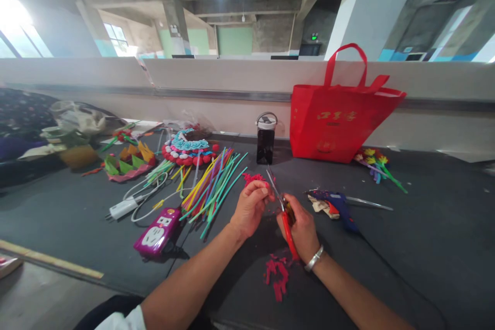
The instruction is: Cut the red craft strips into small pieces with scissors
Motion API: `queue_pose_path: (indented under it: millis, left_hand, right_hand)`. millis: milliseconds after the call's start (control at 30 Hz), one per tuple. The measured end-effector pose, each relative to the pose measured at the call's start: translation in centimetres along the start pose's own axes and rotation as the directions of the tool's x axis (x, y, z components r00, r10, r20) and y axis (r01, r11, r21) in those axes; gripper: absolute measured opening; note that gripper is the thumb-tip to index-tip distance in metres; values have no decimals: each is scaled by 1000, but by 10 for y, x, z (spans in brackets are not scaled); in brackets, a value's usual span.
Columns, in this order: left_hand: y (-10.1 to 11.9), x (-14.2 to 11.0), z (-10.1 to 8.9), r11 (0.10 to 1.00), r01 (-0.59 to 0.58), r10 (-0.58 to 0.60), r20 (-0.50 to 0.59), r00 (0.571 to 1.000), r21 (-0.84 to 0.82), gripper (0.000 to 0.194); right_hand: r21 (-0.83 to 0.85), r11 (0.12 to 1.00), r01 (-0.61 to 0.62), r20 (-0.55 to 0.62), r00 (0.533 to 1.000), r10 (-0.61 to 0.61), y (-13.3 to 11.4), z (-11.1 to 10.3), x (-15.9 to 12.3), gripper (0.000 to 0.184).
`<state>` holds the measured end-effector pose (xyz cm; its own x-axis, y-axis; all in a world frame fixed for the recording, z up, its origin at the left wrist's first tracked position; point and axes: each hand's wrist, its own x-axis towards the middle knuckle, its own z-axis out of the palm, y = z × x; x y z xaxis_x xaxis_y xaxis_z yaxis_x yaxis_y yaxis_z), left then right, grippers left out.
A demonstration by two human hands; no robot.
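Observation:
My left hand [253, 206] is closed in a pinch, with a small red piece at its fingertips, mostly hidden by the fingers. In my right hand [303, 227] is a pair of scissors with red handles [288, 232], their blades pointing up and away beside the left fingertips. The blades look slightly apart. Beyond my left hand lies a small heap of red bits [253, 179]. Red cut scraps [277, 278] lie on the dark table [240, 278] nearer to me, below the scissors.
Left of my hands are colourful pipe-cleaner-like sticks [216, 185], a purple box [158, 234], a white plug [122, 208] and flower crafts [189, 147]. A black bottle [265, 142] and red bag [336, 124] stand behind. A corded glue gun [336, 206] lies right.

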<state>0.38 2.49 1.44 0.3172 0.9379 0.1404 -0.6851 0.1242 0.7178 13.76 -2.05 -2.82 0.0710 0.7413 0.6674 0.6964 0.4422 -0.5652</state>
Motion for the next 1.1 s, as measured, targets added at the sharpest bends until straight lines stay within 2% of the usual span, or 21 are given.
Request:
queue_pose_path:
  millis: [267,800,1100]
  left_hand:
    - [-3,2,-3,1000,27,-27,-17,999,8,14]
    - [-3,1,-1,1000,26,-26,-10,1000,2,16]
    - [-3,1,-2,999,33,-33,-13,999,-1,16]
  right_hand:
    - [-75,997,-8,98,995,15,-1,-3,2,42]
    - [-29,999,27,73,997,-25,-4,-3,1,40]
    - [-32,999,-10,87,996,12,-6,-4,1,40]
